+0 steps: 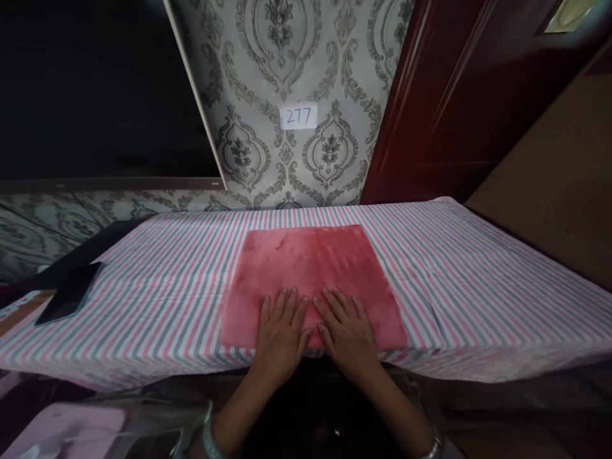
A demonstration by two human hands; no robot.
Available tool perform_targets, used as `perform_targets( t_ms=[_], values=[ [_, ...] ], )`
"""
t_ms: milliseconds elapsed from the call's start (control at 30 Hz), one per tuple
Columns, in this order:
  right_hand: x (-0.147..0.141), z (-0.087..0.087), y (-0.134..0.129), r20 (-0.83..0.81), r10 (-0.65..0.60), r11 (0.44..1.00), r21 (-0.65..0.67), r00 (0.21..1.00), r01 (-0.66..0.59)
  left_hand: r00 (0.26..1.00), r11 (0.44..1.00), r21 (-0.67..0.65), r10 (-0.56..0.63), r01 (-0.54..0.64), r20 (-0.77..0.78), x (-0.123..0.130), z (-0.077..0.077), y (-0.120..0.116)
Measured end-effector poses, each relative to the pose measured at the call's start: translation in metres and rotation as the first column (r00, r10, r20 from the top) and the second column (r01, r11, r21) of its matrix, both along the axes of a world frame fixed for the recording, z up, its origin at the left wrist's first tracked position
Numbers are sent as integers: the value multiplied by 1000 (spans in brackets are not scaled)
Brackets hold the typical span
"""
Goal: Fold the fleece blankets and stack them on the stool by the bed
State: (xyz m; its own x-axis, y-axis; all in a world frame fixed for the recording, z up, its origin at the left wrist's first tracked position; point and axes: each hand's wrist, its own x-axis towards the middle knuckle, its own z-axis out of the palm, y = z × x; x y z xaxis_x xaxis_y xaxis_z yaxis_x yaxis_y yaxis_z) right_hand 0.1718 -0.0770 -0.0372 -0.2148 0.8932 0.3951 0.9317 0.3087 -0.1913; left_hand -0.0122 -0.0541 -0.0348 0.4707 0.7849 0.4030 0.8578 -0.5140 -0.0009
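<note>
A plush red-pink cloth, roughly square, lies flat on the striped tablecloth, its near edge close to the table's front edge. My left hand rests palm down on the near part of the cloth, fingers stretched away from me and slightly apart. Beside it, my right hand lies flat on the same cloth, its fingers also spread. The two thumbs point toward each other with a small gap between them. Neither hand grips anything.
A dark phone-like slab lies at the table's left end. Behind the table, a large black screen hangs left, a paper marked 277 is on the patterned wall, and a dark red door stands right. A pink item sits lower left.
</note>
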Motion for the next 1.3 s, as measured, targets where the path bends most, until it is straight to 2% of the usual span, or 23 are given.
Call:
perform_targets(
  t_ms=[233,500,733,867,967,1033,1100,1200,1267,1300],
  values=[
    [2,1,-2,11,19,1000,11,1000,-19,1000,996,88,-21,21,-5,-8,-3,-3],
    [9,-12,-15,68,-5,999,47,998,2,998,988,143,-44,50,-44,-32,-10,-21],
    [19,-29,-37,78,34,985,164,996,-46,998,972,229,-42,50,-38,-46,-22,-39],
    [33,-26,-54,26,106,979,171,994,-108,990,967,226,-134,122,38,-63,-16,-44],
    [51,-7,-47,-72,147,974,184,987,-132,974,955,256,-188,151,127,-77,3,-28],
    [62,15,-24,-114,121,974,207,986,-95,975,961,240,-174,137,141,-78,27,-3],
    [67,40,13,-95,79,978,200,992,-59,987,980,172,-119,100,109,-69,56,32],
    [60,78,78,-21,-31,998,56,999,32,999,999,-16,38,-37,27,-44,101,92],
    [44,97,118,16,-101,993,-59,995,101,992,976,-176,120,-125,-40,-27,120,129],
    [35,103,134,35,-121,986,-112,992,125,987,965,-212,144,-155,-67,-20,125,144]
  ],
)
